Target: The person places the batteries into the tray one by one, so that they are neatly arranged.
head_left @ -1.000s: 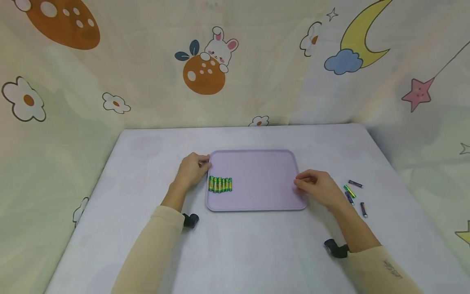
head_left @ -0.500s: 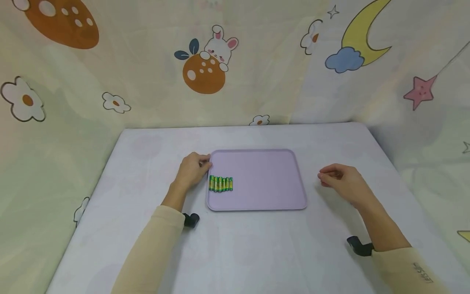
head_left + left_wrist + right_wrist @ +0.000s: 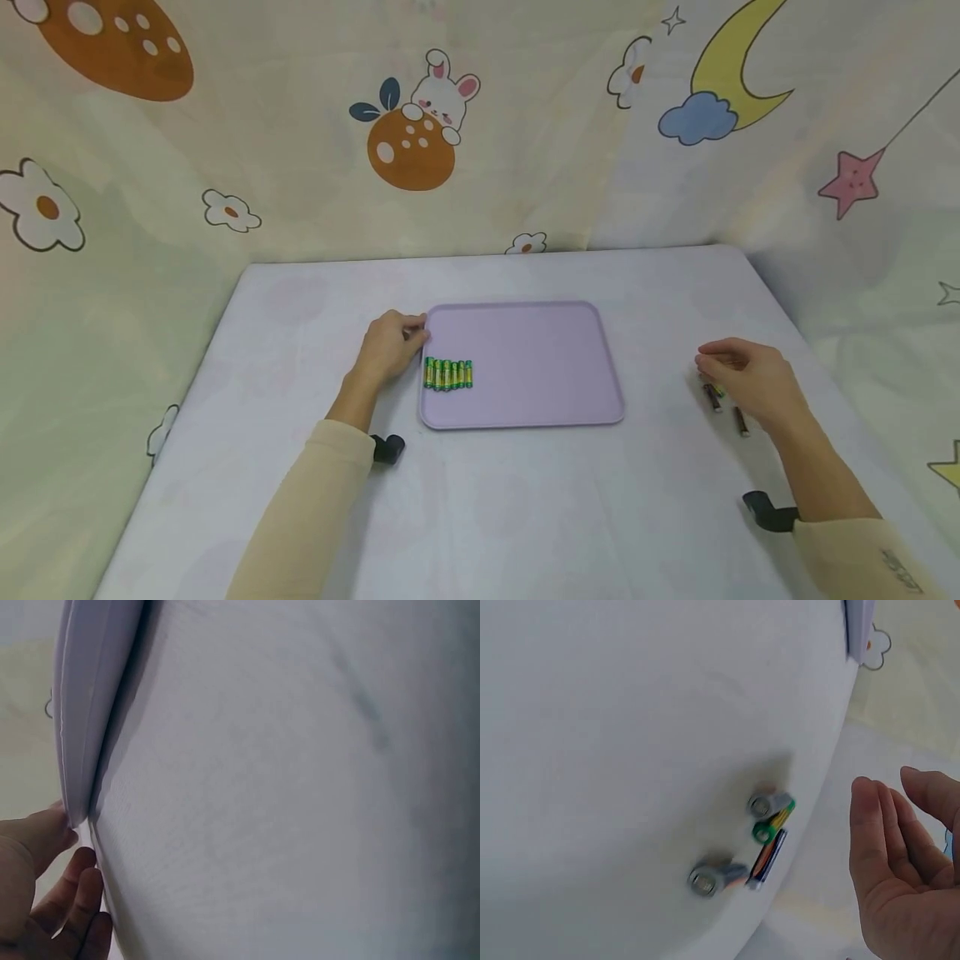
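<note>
Tray [image 3: 540, 367] on white table [image 3: 525, 508], cartoon backdrop [image 3: 300, 125]

Wears beige left sleeve [image 3: 303, 508] and beige right sleeve [image 3: 847, 550] with small dark print [image 3: 900, 571], too blurred to read. Has bent, black left wrist camera [image 3: 389, 450], matching right wrist camera [image 3: 768, 511].

Desk [image 3: 525, 500]: white, faintly blotched. Tray [image 3: 547, 367]: plain lilac. Batteries [image 3: 447, 375] at its left edge: green with yellow. Near the desk's right edge, one green-and-yellow battery [image 3: 778, 818] and one dark blue battery [image 3: 768, 860] with a coppery streak. Backdrop [image 3: 300, 108] past the desk's far edge: cream, printed with orange fruit [image 3: 411, 158], white flowers [image 3: 217, 204], yellow moon [image 3: 720, 71], blue cloud [image 3: 697, 122], pink star [image 3: 853, 179]. Right sleeve [image 3: 855, 546]: beige, dark print.
</note>
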A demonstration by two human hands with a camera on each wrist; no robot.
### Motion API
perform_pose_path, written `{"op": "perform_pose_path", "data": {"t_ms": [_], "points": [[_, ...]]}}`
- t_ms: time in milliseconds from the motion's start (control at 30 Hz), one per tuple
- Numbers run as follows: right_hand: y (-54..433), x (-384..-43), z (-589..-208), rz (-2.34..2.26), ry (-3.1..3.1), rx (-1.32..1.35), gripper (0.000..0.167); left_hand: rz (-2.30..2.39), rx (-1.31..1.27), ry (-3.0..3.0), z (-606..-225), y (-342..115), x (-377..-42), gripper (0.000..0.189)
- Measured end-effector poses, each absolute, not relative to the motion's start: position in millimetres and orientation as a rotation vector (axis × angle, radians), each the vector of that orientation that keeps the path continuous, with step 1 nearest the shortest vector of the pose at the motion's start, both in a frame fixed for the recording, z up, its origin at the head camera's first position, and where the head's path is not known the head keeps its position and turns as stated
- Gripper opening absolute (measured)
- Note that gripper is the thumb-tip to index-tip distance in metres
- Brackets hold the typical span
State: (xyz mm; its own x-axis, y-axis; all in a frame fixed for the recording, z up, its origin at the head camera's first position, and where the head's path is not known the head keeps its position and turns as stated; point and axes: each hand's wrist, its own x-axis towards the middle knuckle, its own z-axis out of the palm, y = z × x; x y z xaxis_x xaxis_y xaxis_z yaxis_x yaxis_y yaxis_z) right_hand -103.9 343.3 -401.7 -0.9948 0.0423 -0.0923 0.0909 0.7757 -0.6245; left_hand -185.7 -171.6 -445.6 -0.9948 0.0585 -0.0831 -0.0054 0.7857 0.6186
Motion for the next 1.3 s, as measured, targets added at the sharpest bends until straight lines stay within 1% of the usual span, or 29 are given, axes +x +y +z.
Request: {"op": "perform_pose_path", "data": {"t_ms": [367, 700, 933, 1067, 1300], "points": [[365, -107, -412, -0.909, 2.921, 0.207, 0.051, 1.007, 0.032, 2.873, -448, -175, -183, 0.039], [372, -112, -417, -0.825, 2.905, 0.194, 0.043, 1.018, 0.056, 2.873, -449, -175, -184, 0.04], [368, -116, -422, -0.795, 2.878, 0.17, 0.045, 1.011, 0.048, 2.883, -448, -178, -184, 0.039], [368, -116, -424, -0.758, 2.9, 0.181, 0.04, 1.015, 0.069, 2.881, -447, -177, -185, 0.039], [371, -118, -427, -0.724, 2.91, 0.193, 0.038, 1.023, 0.076, 2.885, -448, -173, -185, 0.038]]}}
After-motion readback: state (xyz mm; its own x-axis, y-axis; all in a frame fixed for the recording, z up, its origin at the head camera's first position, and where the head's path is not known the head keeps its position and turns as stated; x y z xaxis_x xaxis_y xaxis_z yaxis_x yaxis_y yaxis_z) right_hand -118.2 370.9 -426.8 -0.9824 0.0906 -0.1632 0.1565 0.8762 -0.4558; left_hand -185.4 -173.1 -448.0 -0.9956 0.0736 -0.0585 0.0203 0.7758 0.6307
